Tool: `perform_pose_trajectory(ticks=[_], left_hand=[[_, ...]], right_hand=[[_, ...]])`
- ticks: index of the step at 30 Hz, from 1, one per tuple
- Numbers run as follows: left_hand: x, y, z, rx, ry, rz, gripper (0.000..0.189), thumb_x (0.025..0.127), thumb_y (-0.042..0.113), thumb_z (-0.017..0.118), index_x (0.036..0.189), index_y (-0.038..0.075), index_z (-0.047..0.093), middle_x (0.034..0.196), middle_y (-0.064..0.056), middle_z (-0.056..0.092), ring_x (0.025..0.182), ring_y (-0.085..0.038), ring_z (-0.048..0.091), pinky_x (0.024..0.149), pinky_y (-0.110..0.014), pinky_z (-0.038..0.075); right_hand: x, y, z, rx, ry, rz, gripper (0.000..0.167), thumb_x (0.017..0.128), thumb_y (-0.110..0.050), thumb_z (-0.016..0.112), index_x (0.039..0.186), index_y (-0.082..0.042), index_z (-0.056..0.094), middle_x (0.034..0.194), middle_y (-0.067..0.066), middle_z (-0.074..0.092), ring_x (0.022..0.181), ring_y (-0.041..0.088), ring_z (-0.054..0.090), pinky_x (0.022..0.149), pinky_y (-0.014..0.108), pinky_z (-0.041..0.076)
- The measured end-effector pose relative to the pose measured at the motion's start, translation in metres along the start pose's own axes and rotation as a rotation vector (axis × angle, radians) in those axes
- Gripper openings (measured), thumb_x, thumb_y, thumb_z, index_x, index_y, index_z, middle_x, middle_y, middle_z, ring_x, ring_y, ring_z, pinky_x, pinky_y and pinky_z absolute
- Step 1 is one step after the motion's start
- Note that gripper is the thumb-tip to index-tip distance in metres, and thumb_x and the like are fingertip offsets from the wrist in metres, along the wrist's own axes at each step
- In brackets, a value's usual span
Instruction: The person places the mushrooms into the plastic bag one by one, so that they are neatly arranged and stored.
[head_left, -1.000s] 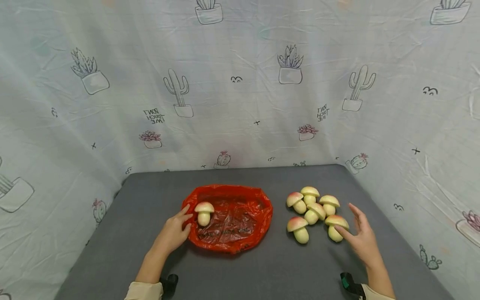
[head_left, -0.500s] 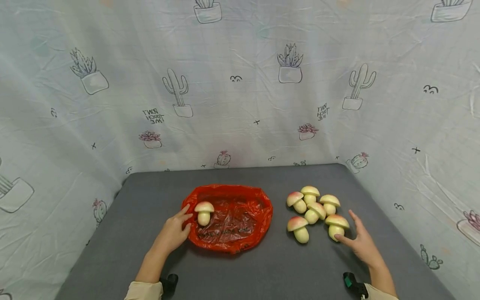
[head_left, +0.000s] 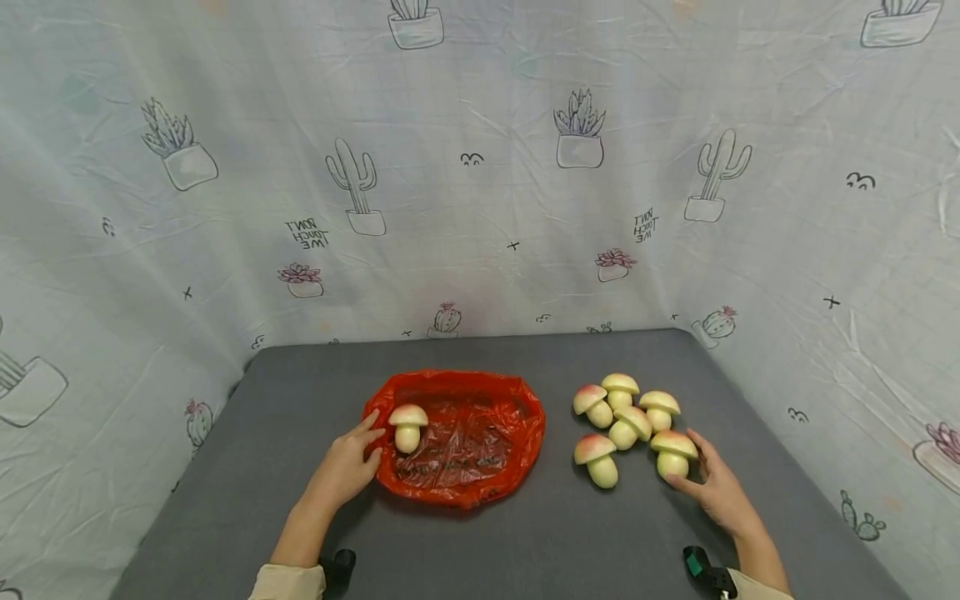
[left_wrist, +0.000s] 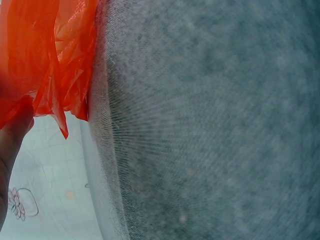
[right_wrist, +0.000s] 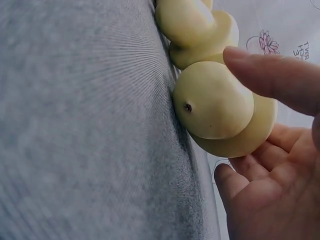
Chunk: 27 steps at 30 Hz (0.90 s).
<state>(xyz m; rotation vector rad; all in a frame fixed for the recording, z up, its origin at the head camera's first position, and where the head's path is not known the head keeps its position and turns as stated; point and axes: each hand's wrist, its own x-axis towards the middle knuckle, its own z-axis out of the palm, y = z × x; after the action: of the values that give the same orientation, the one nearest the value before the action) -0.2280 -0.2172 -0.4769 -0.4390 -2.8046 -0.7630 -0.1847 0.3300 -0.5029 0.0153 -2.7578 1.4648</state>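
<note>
My left hand (head_left: 346, 468) touches the left rim of a red plastic bag (head_left: 534, 433), its fingers spread. In the left wrist view a finger (left_wrist: 15, 127) meets the hanging edge of the red plastic (left_wrist: 75, 60). One toy mushroom (head_left: 408, 427) with a pink-tinged cap lies inside the bag at the left. My right hand (head_left: 716, 487) is around the nearest mushroom (head_left: 672, 454) of a group on the right, thumb by the stem and fingers at the cap. In the right wrist view this mushroom (right_wrist: 215, 102) rests on the table; a firm grip does not show.
Several more mushrooms lie close together right of the bag, among them a red-capped mushroom (head_left: 597, 458) at the front and a pale mushroom (head_left: 619, 390) at the back. A grey cloth covers the table (head_left: 525, 533). A printed curtain (head_left: 480, 192) hangs behind it.
My right hand has moved in toward the nearest mushroom; its fingers now reach the cap's right side, with a smaller gap to the thumb. The left hand and the bag have stayed put.
</note>
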Motion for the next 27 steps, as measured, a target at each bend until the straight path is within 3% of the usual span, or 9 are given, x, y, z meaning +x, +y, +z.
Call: perform_pose_trajectory(ticks=[1,3,6,8,19,22,27], left_hand=[[0.000,0.000,0.000,0.002,-0.001,-0.001,0.034,0.085,0.002,0.062,0.118,-0.008,0.063,0.141,-0.024,0.045,0.045,-0.005,0.031,0.051,-0.023,0.033],[0.000,0.000,0.000,0.004,-0.003,-0.003,0.035,0.085,0.002,0.062,0.118,-0.008,0.063,0.142,-0.024,0.045,0.046,-0.005,0.032,0.052,-0.023,0.033],[0.001,0.000,0.000,0.007,-0.010,-0.005,0.035,0.085,0.002,0.062,0.119,-0.007,0.063,0.142,-0.023,0.044,0.047,-0.005,0.032,0.052,-0.023,0.033],[0.000,0.000,0.000,0.006,-0.013,-0.006,0.035,0.085,0.002,0.062,0.119,-0.007,0.063,0.142,-0.023,0.044,0.047,-0.005,0.032,0.052,-0.023,0.033],[0.001,0.000,0.001,0.010,-0.022,-0.025,0.036,0.086,0.003,0.061,0.120,-0.007,0.062,0.144,-0.023,0.043,0.047,-0.007,0.033,0.052,-0.024,0.034],[0.001,0.001,0.000,0.014,-0.015,-0.019,0.035,0.086,0.003,0.062,0.119,-0.007,0.063,0.143,-0.023,0.044,0.052,-0.008,0.036,0.054,-0.024,0.034],[0.000,0.001,0.000,-0.002,-0.015,-0.019,0.035,0.086,0.003,0.062,0.119,-0.008,0.063,0.143,-0.023,0.044,0.046,-0.006,0.032,0.051,-0.023,0.033]], right_hand=[[0.000,0.000,0.000,-0.002,0.004,-0.002,0.095,0.086,-0.019,0.069,0.150,0.006,0.003,0.150,0.037,0.011,0.135,0.053,0.015,0.109,0.048,0.021],[0.001,0.002,0.002,0.000,0.014,-0.015,0.094,0.086,-0.019,0.069,0.150,0.007,0.004,0.149,0.037,0.013,0.134,0.053,0.017,0.111,0.025,0.025],[0.002,0.005,0.003,0.009,0.029,-0.032,0.094,0.086,-0.017,0.069,0.149,0.008,0.005,0.149,0.037,0.014,0.133,0.054,0.019,0.091,-0.002,0.022],[0.003,0.007,0.004,0.022,0.032,-0.039,0.094,0.085,-0.015,0.069,0.148,0.010,0.004,0.148,0.039,0.014,0.132,0.054,0.019,0.082,-0.005,0.020],[0.002,0.003,0.002,0.050,0.037,0.031,0.096,0.086,-0.016,0.070,0.148,0.011,0.002,0.147,0.040,0.017,0.131,0.055,0.026,0.075,-0.001,0.032],[0.000,-0.002,0.000,0.049,0.027,0.050,0.096,0.087,-0.019,0.069,0.149,0.009,0.000,0.147,0.040,0.016,0.130,0.056,0.027,0.074,0.004,0.036],[-0.004,-0.008,-0.001,0.030,0.021,0.064,0.096,0.088,-0.023,0.068,0.150,0.006,0.001,0.149,0.038,0.016,0.130,0.054,0.028,0.077,0.008,0.041]])
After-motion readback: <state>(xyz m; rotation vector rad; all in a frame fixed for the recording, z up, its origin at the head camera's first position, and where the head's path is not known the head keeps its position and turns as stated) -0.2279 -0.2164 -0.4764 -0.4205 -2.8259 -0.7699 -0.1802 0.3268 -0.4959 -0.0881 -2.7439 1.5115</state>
